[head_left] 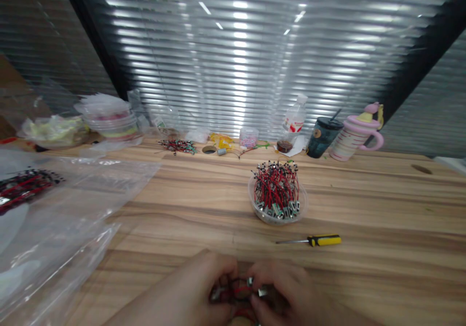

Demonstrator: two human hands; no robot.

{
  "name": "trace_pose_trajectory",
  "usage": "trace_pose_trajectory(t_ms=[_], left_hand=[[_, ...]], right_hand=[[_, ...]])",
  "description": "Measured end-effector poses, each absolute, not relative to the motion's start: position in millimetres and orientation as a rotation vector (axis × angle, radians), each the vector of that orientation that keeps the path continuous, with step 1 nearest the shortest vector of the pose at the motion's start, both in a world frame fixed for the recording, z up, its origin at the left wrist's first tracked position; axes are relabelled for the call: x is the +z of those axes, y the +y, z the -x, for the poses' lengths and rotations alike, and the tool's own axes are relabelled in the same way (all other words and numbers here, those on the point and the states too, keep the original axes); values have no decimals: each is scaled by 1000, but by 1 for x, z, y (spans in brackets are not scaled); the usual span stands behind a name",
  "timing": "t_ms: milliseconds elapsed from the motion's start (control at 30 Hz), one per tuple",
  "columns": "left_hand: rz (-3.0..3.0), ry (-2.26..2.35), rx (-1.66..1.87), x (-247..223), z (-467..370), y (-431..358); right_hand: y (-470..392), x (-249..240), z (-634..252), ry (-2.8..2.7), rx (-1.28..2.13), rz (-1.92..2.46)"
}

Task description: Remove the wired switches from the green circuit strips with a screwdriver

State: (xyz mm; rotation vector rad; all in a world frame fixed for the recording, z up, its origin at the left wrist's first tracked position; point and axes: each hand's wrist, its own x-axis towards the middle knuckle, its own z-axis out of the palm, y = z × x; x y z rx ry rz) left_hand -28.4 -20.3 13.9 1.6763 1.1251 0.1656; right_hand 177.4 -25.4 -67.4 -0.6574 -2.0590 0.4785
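Both forearms [160,297] angle inward, left grip [215,280] and right grip [278,282] close together, fingers [262,270] curled.

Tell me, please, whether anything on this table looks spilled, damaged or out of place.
Nothing looks plainly spilled or damaged. Slightly untidy: a loose wire heap lies directly on the tabletop near the blinds, while similar wires stand bunched in the clear bowl.

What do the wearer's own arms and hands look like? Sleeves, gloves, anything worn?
Left hand and right hand: no gloves. Left forearm and right forearm bare where visible: no sleeve, watch or bracelet showing. No markings made out. Too blurred to rule out a thin ring on the fingers.
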Motion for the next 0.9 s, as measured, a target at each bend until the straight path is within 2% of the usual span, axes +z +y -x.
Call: trace_pose_trajectory(t_ms=[200, 333, 633, 800, 900], left_hand=[[-1457, 1034, 204, 3, 27, -19], [-1332, 988, 202, 1, 29, -18], [-1388, 1046, 172, 6, 24, -18], [-1462, 1100, 186, 9, 23, -17], [-1486, 1108, 203, 14, 23, -18]], right_hand=[[-28, -53, -169, -1938, 1183, 1164], [-26, -42, -169, -1883, 1387, 1263], [-23, -35, -168, -1749, 1528, 1189], [-23, -32, -171, -1869, 1475, 1241], [-24, -36, -172, -1865, 1328, 1373]])
